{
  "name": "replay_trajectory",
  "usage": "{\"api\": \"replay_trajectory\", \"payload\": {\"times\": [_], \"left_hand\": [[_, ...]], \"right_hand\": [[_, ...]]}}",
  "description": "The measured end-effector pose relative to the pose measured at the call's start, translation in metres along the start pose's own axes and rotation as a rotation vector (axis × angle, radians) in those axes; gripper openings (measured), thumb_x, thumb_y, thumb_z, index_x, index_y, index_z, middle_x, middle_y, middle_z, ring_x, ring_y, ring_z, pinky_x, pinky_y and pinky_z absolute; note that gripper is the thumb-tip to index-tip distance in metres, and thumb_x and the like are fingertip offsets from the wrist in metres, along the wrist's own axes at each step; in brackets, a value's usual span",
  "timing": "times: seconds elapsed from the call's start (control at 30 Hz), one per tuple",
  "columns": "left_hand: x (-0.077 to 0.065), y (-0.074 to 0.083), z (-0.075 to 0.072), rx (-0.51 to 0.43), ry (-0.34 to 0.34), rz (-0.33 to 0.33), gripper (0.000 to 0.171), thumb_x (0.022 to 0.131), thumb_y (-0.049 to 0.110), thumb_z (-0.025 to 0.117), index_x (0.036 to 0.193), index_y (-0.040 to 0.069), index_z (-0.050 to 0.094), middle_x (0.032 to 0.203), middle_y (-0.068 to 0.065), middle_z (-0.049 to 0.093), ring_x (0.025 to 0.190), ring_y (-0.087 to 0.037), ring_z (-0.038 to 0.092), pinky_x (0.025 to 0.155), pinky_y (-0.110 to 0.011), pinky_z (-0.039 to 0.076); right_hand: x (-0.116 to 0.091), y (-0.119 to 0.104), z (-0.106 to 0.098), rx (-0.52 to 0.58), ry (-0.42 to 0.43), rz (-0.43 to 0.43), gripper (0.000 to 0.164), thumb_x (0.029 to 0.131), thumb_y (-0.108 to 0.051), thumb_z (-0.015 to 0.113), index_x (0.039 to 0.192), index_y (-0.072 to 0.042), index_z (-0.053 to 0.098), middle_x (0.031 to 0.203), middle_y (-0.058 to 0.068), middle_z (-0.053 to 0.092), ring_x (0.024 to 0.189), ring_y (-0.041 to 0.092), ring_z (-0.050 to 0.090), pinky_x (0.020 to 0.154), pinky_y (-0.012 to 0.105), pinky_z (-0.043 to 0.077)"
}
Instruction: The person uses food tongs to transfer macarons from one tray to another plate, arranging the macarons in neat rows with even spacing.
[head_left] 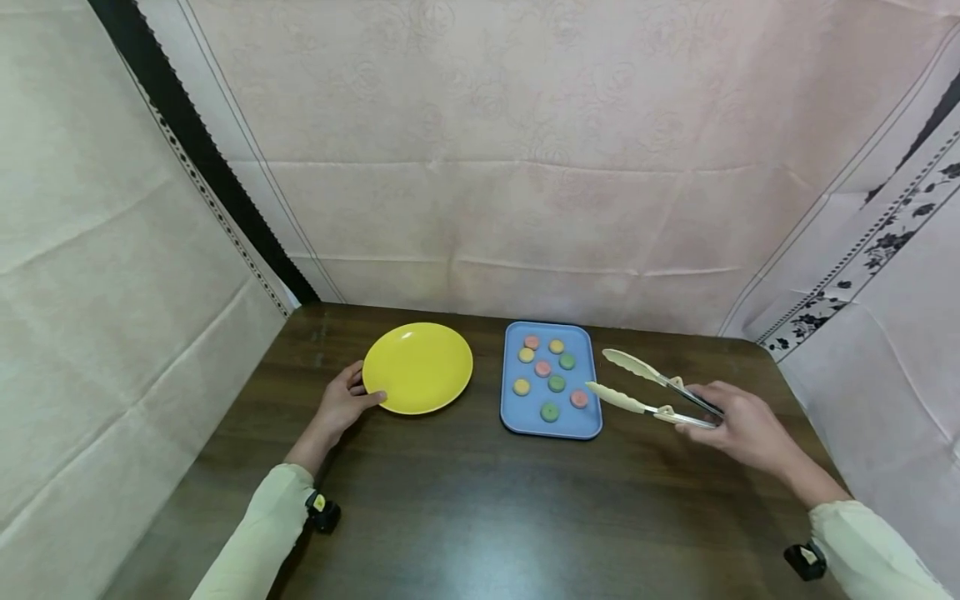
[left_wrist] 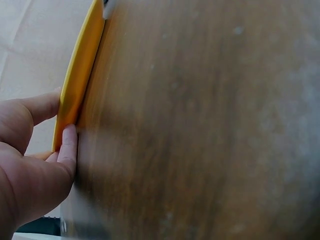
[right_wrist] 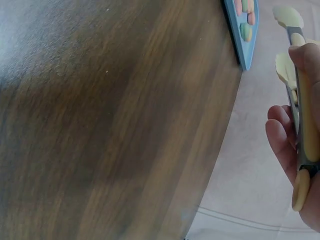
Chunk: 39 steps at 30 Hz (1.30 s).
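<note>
At the left edge of a round yellow plate [head_left: 418,367], my left hand [head_left: 343,408] pinches the rim. In the left wrist view the thumb lies against one face of the plate [left_wrist: 80,70] and fingertips touch its underside close over the table. My right hand [head_left: 750,427] grips cream-tipped metal tongs [head_left: 621,397], whose two arms are spread. One tong tip overlaps the right edge of a blue tray [head_left: 514,417] in the head view, near a pink macaron [head_left: 579,399]. Nothing is between the tong tips.
Several small macarons, pink, yellow [head_left: 521,387] and green [head_left: 550,412], are scattered over the tray between plate and tongs. Everything stands on a dark wooden table [head_left: 450,500]. Pale cloth [head_left: 487,208] hangs behind it and along both sides.
</note>
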<state>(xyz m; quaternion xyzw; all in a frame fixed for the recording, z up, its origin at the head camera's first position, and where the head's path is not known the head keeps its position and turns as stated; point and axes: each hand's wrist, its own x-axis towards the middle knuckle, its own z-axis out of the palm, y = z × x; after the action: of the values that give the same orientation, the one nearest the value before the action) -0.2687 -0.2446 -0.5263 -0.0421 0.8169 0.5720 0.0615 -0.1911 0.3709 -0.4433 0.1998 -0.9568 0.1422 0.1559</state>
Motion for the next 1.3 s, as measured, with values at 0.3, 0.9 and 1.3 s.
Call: {"api": "replay_trajectory", "payload": {"times": [0.3,0.9,1.3], "left_hand": [[0.001,0.000,0.001,0.005,0.003,-0.001,0.090,0.095,0.016,0.075,0.163,0.002,0.018,0.158,-0.024,0.036,0.134,-0.038,0.050,0.098,-0.032,0.053],[0.000,0.002,0.000,-0.001,0.000,0.002,0.088,0.095,0.017,0.075,0.162,0.002,0.020,0.158,-0.023,0.038,0.134,-0.037,0.050,0.098,-0.030,0.053],[-0.004,0.009,0.000,-0.026,-0.011,-0.002,0.087,0.096,0.012,0.074,0.162,-0.001,0.019,0.158,-0.026,0.036,0.135,-0.040,0.049,0.093,-0.025,0.054]], "right_hand": [[0.006,-0.009,0.002,-0.004,-0.128,0.006,0.056,0.079,-0.037,0.088,0.120,-0.002,0.073,0.094,-0.002,0.066,0.069,0.009,0.048,0.060,0.030,0.041],[0.018,-0.014,0.008,0.001,-0.221,-0.021,0.051,0.081,-0.036,0.086,0.120,-0.005,0.075,0.092,-0.004,0.067,0.066,0.003,0.047,0.057,0.028,0.041],[0.027,-0.016,0.013,-0.017,-0.245,-0.067,0.046,0.081,-0.031,0.086,0.116,-0.003,0.076,0.096,0.002,0.070,0.072,0.009,0.058,0.061,0.037,0.049]]}}
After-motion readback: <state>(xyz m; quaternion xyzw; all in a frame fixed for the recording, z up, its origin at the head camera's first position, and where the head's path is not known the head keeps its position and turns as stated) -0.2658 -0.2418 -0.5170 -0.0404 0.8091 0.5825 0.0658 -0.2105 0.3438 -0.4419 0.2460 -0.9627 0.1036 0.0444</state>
